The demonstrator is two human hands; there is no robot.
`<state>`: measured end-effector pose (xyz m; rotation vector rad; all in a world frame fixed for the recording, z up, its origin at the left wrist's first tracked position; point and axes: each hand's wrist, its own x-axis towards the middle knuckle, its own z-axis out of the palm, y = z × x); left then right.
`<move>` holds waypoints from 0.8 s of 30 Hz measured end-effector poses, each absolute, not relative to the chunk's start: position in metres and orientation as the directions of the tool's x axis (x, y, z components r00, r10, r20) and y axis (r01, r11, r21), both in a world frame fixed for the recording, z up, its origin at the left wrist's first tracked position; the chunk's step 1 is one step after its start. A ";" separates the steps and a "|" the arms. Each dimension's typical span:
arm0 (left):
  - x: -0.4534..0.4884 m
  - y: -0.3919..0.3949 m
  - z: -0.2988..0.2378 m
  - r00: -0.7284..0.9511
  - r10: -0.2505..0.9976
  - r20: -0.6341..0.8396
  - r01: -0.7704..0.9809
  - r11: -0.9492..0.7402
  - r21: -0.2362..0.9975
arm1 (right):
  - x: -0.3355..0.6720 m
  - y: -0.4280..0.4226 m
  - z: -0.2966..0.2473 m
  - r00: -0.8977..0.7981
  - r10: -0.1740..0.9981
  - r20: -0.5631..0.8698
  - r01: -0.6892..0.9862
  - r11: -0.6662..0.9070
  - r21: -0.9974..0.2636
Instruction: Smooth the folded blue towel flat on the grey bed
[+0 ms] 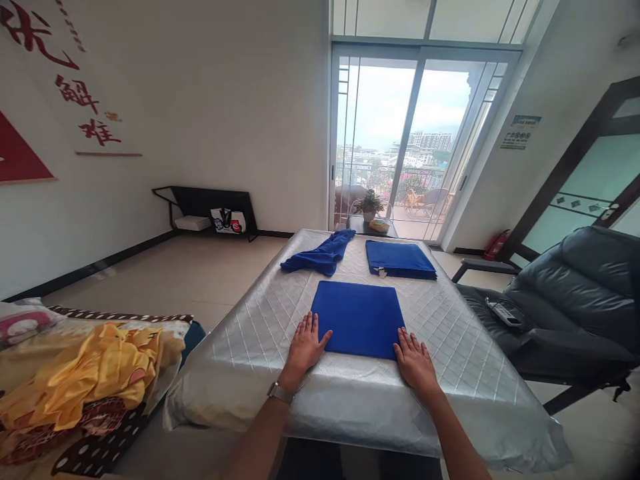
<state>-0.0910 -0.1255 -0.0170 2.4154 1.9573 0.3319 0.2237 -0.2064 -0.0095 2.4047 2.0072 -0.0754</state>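
A folded blue towel (358,317) lies flat on the silver quilted table cover (250,333), near the front edge. My left hand (305,343) rests flat at the towel's near left corner, fingers stretched out, thumb touching the cloth. At the near right corner lies my right hand (414,359), flat and open too. Behind, a second folded blue towel (399,259) sits at the far right. A crumpled blue towel (323,253) lies at the far left. A watch is on my left wrist.
A dark reclining chair (565,300) with a remote on its seat stands right of the table. Left of it is a bed or sofa with yellow cloth (85,373). Sliding glass doors (405,140), a potted plant and a red fire extinguisher (496,245) lie beyond.
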 end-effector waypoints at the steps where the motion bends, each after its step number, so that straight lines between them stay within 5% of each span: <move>1: -0.091 -0.126 -0.017 0.192 0.968 0.160 0.966 -0.216 0.145 | 0.224 -0.206 -0.009 0.181 0.983 -0.042 0.983 -0.182 -0.027; 14: -0.092 -0.132 -0.005 0.209 0.977 0.047 0.966 -0.214 0.144 | 0.222 -0.206 0.004 0.172 0.980 -0.099 0.984 -0.176 -0.025; 24: -0.092 -0.133 -0.016 0.212 0.969 0.127 0.966 -0.227 0.123 | 0.216 -0.199 0.034 0.198 0.971 -0.133 0.980 -0.201 -0.005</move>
